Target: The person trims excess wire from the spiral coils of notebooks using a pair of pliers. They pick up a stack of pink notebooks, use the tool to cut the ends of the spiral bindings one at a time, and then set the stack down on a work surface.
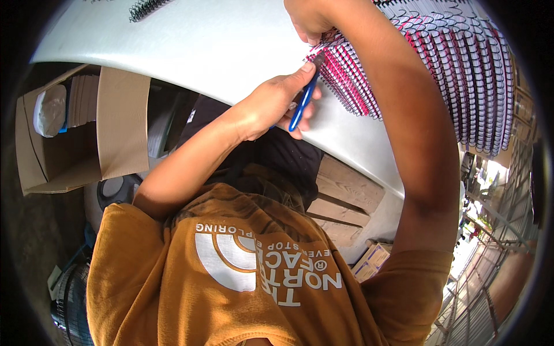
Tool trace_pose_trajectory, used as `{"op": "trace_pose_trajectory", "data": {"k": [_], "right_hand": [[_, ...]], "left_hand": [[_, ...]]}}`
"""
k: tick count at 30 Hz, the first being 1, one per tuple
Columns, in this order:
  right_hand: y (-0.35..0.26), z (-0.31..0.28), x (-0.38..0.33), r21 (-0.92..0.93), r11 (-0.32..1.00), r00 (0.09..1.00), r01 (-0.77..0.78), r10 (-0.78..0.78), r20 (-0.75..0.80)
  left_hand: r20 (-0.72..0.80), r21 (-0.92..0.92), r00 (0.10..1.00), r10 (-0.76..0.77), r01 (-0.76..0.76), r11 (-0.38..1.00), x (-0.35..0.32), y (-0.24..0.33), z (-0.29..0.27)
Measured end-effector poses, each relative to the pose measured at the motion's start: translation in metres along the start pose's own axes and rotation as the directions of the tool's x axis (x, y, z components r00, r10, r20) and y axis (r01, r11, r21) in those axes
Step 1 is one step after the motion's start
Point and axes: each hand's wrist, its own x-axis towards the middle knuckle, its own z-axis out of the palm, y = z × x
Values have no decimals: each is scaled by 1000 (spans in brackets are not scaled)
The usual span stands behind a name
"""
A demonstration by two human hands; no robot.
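Note:
My left hand (pixel 283 98) is closed round a pair of blue-handled pliers (pixel 302 108), whose dark jaws point up at the near corner of a stack of spiral-bound notebooks (pixel 352 78). The jaws are by the ends of the wire coils; whether they grip one is too small to tell. My right hand (pixel 309 20) reaches over the stack to the same corner, its fingers bent downward beside the coil ends. Part of that hand runs out of the top of the view, and what its fingertips pinch is hidden. My right forearm covers the middle of the stack.
More coil-bound notebooks (pixel 473 86) pile up along the right of the white table (pixel 219 52). A loose black coil (pixel 147 8) lies at the far left. Below the table's left edge stands an open cardboard box (pixel 122 124) with packed items. A wooden pallet (pixel 346 187) shows below the table.

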Motion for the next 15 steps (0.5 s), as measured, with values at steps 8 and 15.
{"op": "trace_pose_trajectory", "data": {"k": [8,15], "right_hand": [[1,-3,-4,25,1000,1000,16,-16,12],[0,-4,-5,68,997,999,-27,23,49]], "left_hand": [[23,29,999,-40,40,999,2,4,4],[-6,-16,1000,12,-12,1000,8,2,3]]}}
